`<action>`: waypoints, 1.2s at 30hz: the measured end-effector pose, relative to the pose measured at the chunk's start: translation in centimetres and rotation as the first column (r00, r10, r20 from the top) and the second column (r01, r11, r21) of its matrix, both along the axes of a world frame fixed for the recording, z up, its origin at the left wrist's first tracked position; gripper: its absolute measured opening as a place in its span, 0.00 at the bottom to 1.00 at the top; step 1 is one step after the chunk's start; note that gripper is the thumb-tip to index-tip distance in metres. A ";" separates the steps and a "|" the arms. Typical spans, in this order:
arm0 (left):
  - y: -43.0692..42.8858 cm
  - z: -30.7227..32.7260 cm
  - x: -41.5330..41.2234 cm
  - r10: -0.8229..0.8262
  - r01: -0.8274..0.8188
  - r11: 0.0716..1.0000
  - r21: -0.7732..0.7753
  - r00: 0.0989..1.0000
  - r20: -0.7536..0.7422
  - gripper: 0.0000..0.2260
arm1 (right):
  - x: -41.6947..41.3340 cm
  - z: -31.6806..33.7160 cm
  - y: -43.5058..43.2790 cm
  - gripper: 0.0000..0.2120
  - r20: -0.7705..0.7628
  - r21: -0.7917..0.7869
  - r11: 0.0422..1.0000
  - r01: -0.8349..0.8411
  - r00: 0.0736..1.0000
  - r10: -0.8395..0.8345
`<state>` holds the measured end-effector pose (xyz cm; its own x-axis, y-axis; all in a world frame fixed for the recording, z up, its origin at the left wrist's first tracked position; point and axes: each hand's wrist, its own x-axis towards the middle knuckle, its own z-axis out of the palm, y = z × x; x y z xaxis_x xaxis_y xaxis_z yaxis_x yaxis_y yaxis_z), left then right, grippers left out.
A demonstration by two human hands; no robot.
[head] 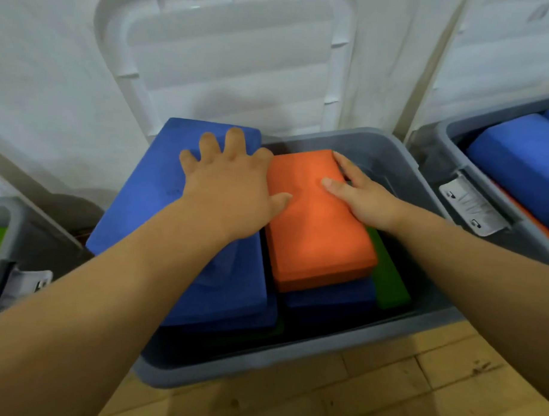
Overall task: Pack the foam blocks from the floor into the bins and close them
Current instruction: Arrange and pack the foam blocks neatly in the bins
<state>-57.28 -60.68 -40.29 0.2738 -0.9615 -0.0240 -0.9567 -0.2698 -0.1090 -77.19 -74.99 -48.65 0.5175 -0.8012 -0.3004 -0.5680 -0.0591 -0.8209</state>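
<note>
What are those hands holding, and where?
Nothing gripped: left hand presses flat on the blue block; right hand rests on the right edge of the orange block.

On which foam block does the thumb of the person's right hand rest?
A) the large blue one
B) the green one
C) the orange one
C: the right hand lies on the orange foam block in the grey bin, thumb on its top face.
</note>
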 end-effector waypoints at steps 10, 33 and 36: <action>0.2 -0.3 0.1 0.009 -0.010 1.000 0.029 1.000 0.022 0.40 | -2.9 -5.2 -2.3 0.34 -0.204 -0.007 0.987 0.163 0.966 -0.161; 0.4 -0.3 -0.3 0.028 -0.029 0.999 0.017 0.999 0.045 0.38 | -2.7 -5.2 -2.2 0.24 -0.061 -0.062 0.976 0.208 0.975 -0.212; 0.5 -0.3 0.0 0.028 -0.029 1.000 0.004 0.999 0.046 0.37 | -1.5 -3.0 -1.2 0.26 0.179 0.145 0.940 0.308 0.926 -0.331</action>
<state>-57.31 -60.14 -40.60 0.3021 -0.9531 -0.0154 -0.9426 -0.2963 -0.1540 -78.68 -76.19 -51.60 0.2978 -0.9008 -0.3161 -0.3666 0.1978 -0.9091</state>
